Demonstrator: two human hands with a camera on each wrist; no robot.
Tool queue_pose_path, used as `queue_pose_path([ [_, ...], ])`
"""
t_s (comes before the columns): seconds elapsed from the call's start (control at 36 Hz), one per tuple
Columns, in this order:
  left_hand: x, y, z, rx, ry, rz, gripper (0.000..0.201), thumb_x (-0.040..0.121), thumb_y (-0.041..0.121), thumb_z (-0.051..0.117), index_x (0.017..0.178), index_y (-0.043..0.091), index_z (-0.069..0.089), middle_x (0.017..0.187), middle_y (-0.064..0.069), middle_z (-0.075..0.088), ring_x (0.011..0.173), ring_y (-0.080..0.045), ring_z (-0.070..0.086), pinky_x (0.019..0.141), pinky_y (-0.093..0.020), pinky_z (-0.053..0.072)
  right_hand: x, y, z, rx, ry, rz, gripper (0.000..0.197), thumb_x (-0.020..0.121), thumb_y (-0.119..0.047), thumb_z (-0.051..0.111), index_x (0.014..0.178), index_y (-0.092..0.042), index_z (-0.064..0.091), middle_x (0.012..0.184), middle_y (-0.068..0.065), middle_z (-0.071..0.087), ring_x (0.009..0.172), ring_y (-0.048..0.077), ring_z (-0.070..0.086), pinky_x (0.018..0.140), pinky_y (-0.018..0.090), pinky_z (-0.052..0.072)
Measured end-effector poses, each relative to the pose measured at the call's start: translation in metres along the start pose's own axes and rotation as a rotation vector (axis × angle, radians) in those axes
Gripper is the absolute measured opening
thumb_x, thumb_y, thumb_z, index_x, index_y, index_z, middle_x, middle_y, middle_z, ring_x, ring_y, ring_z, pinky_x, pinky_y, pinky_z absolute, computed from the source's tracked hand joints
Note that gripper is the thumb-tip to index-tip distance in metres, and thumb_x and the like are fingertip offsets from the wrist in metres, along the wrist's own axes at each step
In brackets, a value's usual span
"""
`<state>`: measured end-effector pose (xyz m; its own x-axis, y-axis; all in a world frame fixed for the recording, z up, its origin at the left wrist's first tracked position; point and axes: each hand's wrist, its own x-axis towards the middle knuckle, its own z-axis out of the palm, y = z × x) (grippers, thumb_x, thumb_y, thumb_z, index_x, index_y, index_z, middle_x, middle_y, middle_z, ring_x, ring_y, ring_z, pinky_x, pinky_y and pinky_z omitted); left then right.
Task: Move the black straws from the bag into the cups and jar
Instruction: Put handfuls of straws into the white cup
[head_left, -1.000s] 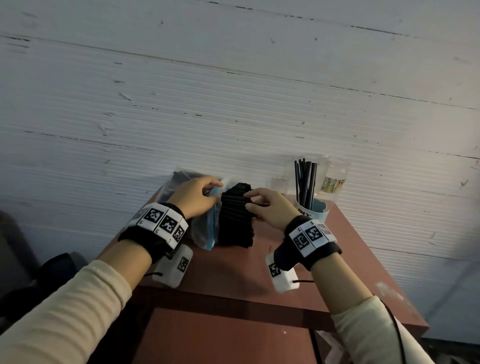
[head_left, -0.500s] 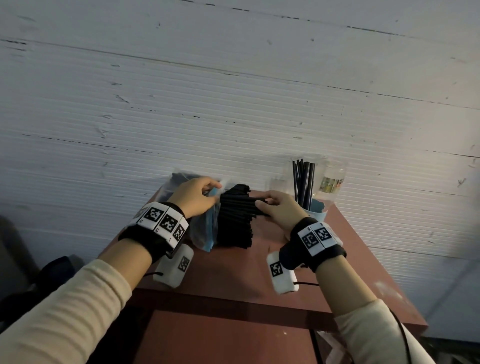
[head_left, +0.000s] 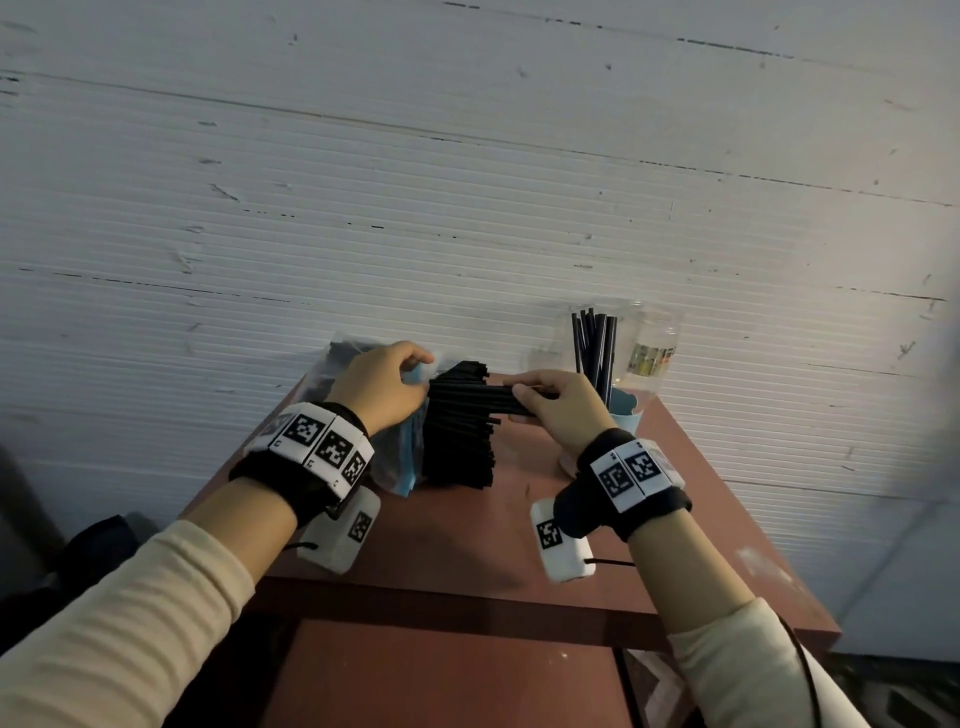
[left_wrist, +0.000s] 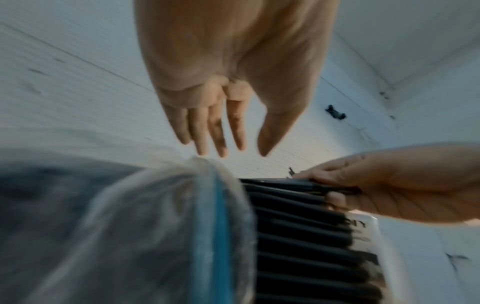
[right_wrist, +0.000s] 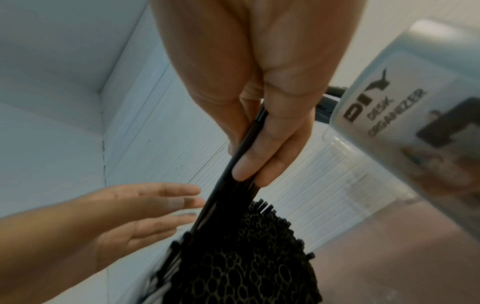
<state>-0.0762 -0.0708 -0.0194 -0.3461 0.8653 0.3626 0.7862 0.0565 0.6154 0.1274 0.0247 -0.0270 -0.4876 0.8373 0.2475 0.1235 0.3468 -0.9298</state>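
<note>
Black straws (head_left: 457, 431) jut sideways from the bag (head_left: 400, 467) on my worktop (head_left: 467, 530); my right hand (head_left: 561, 410) pinches a few by their ends, left hand (head_left: 379, 389) relaxed at the bag mouth, cup (head_left: 621, 410) just right.

straws (head_left: 457, 431) black | bag (left_wrist: 207, 226) clear, blue strip | table (head_left: 467, 545) reddish-brown | wall (head_left: 467, 182) white

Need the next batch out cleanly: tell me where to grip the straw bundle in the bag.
Grip the straw bundle at its open ends jutting from the bag, coming from the right as the right hand does; the straws lie sideways, so probably slide out lengthwise.
</note>
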Motion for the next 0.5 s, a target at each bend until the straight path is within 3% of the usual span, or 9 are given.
queue_pose_path([
  [0.08,-0.004,0.022,0.003,0.031,0.026,0.14,0.038,0.089,0.027,0.066,0.125,0.02,0.059,0.129,0.0,0.06,0.119,-0.016,0.056,0.095,-0.022,0.04,-0.002,-0.001,-0.01,-0.064,0.019,-0.027,0.015,0.093,-0.002,0.058,0.099,-0.006,0.07,0.092,0.012,0.07,0.077,0.017,0.07,0.079,0.031,0.059],
  [0.14,-0.005,0.04,0.008,0.092,-0.073,0.23,0.048,0.085,0.035,0.07,0.129,0.021,0.056,0.131,0.001,0.058,0.119,-0.015,0.055,0.095,-0.021,0.038,-0.006,-0.004,-0.017,-0.111,0.032,-0.048,0.016,0.093,-0.004,0.058,0.101,-0.008,0.071,0.095,0.012,0.071,0.08,0.019,0.071,0.081,0.033,0.059],
  [0.25,0.003,0.073,0.025,0.321,-0.262,0.263,0.061,0.073,0.045,0.077,0.127,0.028,0.054,0.122,0.005,0.061,0.11,-0.016,0.057,0.094,-0.032,0.045,-0.02,-0.018,-0.032,-0.23,0.054,-0.117,0.017,0.093,-0.006,0.058,0.104,-0.009,0.072,0.095,0.008,0.071,0.076,0.017,0.072,0.076,0.026,0.059],
  [0.31,0.01,0.084,0.033,0.388,-0.287,0.236,0.057,0.072,0.04,0.078,0.124,0.027,0.056,0.117,0.004,0.062,0.108,-0.019,0.058,0.089,-0.034,0.046,-0.029,-0.028,-0.041,-0.28,0.06,-0.157,0.018,0.093,-0.008,0.058,0.105,-0.009,0.071,0.094,0.005,0.071,0.072,0.007,0.07,0.07,0.016,0.056],
  [0.39,0.017,0.099,0.041,0.399,-0.312,0.252,0.037,0.077,0.033,0.075,0.108,0.019,0.061,0.098,0.001,0.064,0.097,-0.021,0.061,0.079,-0.032,0.046,-0.04,-0.04,-0.058,-0.374,0.091,-0.219,0.017,0.093,-0.01,0.058,0.104,-0.013,0.071,0.089,-0.005,0.067,0.068,-0.009,0.061,0.062,0.002,0.043],
  [0.44,0.016,0.109,0.045,0.361,-0.316,0.294,0.02,0.084,0.036,0.069,0.09,0.022,0.057,0.08,0.007,0.057,0.086,-0.019,0.059,0.07,-0.028,0.039,-0.046,-0.049,-0.071,-0.42,0.123,-0.241,0.017,0.092,-0.015,0.06,0.104,-0.018,0.072,0.093,-0.006,0.068,0.08,-0.004,0.062,0.069,0.004,0.046],
  [0.5,0.015,0.12,0.046,0.275,-0.303,0.334,0.021,0.09,0.041,0.063,0.077,0.029,0.051,0.072,0.011,0.054,0.078,-0.017,0.057,0.064,-0.027,0.035,-0.051,-0.057,-0.083,-0.401,0.135,-0.263,0.016,0.092,-0.018,0.062,0.104,-0.021,0.071,0.098,-0.004,0.069,0.089,0.007,0.065,0.076,0.012,0.052],
])
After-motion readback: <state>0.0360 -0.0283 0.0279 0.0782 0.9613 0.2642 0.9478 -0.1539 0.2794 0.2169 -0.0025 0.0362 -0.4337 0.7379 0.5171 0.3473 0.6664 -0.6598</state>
